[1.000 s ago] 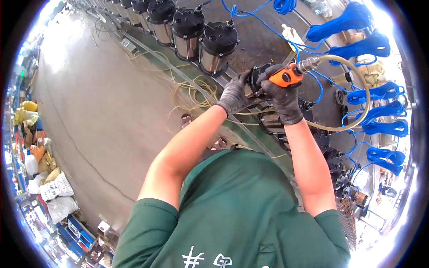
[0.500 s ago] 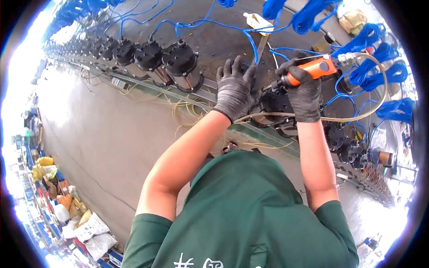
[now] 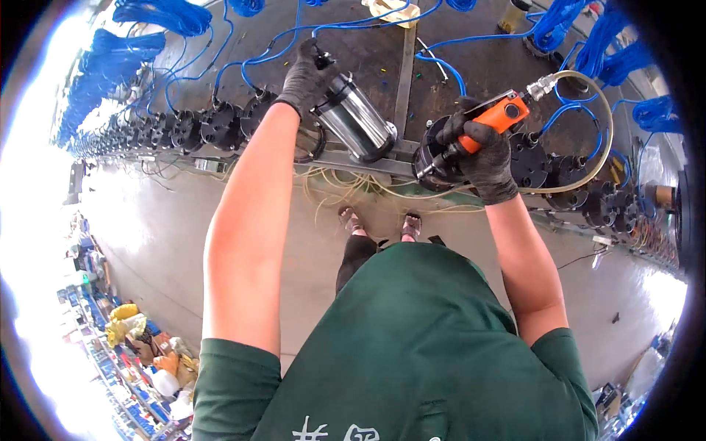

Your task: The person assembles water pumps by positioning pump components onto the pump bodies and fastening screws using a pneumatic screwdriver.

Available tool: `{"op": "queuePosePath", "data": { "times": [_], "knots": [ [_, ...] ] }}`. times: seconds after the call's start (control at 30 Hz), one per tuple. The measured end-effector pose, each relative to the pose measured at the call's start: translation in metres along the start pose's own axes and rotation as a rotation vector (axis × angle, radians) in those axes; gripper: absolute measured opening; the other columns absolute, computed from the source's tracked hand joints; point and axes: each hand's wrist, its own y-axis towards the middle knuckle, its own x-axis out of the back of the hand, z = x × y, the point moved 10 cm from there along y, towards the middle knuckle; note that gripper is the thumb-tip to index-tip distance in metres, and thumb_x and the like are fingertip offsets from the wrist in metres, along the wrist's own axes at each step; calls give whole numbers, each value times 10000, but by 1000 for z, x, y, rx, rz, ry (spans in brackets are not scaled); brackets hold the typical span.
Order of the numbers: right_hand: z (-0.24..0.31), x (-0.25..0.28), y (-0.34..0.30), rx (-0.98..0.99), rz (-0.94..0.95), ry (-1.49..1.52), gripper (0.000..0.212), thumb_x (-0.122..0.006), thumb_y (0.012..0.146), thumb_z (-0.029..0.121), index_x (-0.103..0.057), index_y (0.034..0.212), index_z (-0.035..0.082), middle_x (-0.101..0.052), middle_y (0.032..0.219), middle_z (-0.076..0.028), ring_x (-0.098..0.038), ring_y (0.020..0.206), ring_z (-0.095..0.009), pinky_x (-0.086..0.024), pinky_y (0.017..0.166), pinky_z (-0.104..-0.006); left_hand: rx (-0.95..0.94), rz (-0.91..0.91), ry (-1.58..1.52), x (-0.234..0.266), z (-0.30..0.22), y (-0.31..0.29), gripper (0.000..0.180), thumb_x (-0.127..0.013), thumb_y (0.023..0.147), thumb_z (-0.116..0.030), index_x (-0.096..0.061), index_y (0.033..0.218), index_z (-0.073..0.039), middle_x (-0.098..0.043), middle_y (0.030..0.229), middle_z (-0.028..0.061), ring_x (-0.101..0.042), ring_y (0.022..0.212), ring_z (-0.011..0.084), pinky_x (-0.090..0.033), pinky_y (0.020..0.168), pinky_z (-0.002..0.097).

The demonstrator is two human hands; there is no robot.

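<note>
My left hand [image 3: 307, 79], in a grey-black glove, is closed around the black cable end of a steel-bodied submersible pump [image 3: 357, 121]. That pump leans over at the bench edge, its shiny cylinder toward me. In my gloved right hand [image 3: 489, 165] is an orange air screwdriver [image 3: 504, 114], gripped around its body. Its nose points down and left over another black-topped pump [image 3: 434, 151], partly hidden by the hand; whether the bit touches it I cannot tell. A clear air hose [image 3: 607, 140] loops from the tool's rear and back under my right wrist.
Black-capped pumps [image 3: 220, 126] line the bench edge on both sides. Blue cables [image 3: 276, 44] cross the dark bench [image 3: 368, 59], with coiled blue bundles [image 3: 163, 15] along its far side. Loose tubing [image 3: 338, 184] hangs below the edge. Bags [image 3: 165, 360] lie at lower left.
My left hand has moved left and away from me, from open fingers to a grip on the tilted pump. The screwdriver has shifted slightly left and down. The whole view has shifted.
</note>
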Motion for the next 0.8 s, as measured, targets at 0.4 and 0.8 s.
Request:
{"op": "queuePosePath", "data": {
  "times": [0.4,0.8],
  "knots": [
    [-1,9,-2,8,-30,138,429,-683,867,108,-595,1277,19,-717,879,-192,-717,784,-325,-602,724,-445,95,179,-155,-16,6,31,794,-812,854,-193,-355,1505,-180,-684,1202,117,-639,1124,227,-521,989,408],
    [-2,15,-1,32,-41,92,509,-747,827,121,-579,1291,-7,-730,885,-179,-731,781,-316,-609,739,-422,-11,260,-87,-37,-28,36,873,-837,847,-118,-307,1540,-150,-669,1228,121,-622,1154,252,-495,1041,420]
  ]
}}
